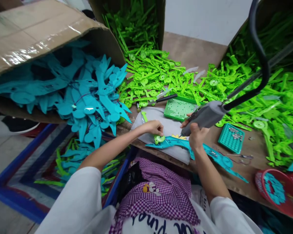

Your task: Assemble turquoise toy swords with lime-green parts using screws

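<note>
My right hand (197, 135) is wrapped round a grey electric screwdriver (207, 114), whose tip points down and left to the work. A long blue plastic part (171, 142) lies across the front of the table, and another blue part (218, 156) extends to the right beyond my wrist. My left hand (156, 127) has its fingers pinched on a round lime-green plastic part (159, 139) at the blue part's left portion. A small yellow piece (178, 136) shows beside the screwdriver tip. Underneath is a pale grey sheet (150, 113).
Heaps of green parts (158, 73) cover the table's back. At left, a cardboard box (39, 29) spills blue parts (88, 94) above a blue-framed bin (17, 208). Near the sheet are a green tray (180, 109), a black-handled tool (166, 98), a teal screw tray (230, 138) and a red basket (261, 182).
</note>
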Motion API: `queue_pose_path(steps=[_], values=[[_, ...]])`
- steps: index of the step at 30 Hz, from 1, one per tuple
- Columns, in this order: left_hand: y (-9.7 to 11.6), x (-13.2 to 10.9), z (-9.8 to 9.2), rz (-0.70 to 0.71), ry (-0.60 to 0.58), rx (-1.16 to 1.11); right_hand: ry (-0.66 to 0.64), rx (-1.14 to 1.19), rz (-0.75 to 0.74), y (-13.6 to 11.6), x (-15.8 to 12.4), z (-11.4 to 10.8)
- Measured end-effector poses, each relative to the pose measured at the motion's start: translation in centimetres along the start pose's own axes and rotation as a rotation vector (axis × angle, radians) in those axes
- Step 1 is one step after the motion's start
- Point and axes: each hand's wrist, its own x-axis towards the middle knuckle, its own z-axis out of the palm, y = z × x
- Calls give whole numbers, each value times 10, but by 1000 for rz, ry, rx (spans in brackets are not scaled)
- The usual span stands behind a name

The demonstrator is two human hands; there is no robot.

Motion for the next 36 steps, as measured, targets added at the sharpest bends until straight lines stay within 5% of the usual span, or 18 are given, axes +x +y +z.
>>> queue_pose_path(steps=[4,7,10,13,16,24,28,32,36], values=[[-4,-11,-8,5,57,83,-68,-21,-12,-9,-5,-17],[-6,-25,-10,-67,190,154,1,-58,-11,-14,-9,-21],[0,-45,5,3,312,175,93,-86,-24,-13,-13,-17],[10,-64,29,129,310,208,109,-143,-23,-8,-15,-13],[12,-78,42,90,336,267,120,-203,1,-3,-12,-12],[-10,-90,19,-87,353,322,315,-222,-40,-8,22,15],[-11,-95,19,-74,328,332,210,-287,-72,-3,20,2],[-2,-95,23,-10,416,306,113,-574,-101,10,-21,-31],[21,-68,29,128,471,250,-354,-861,-69,25,-58,-49]])
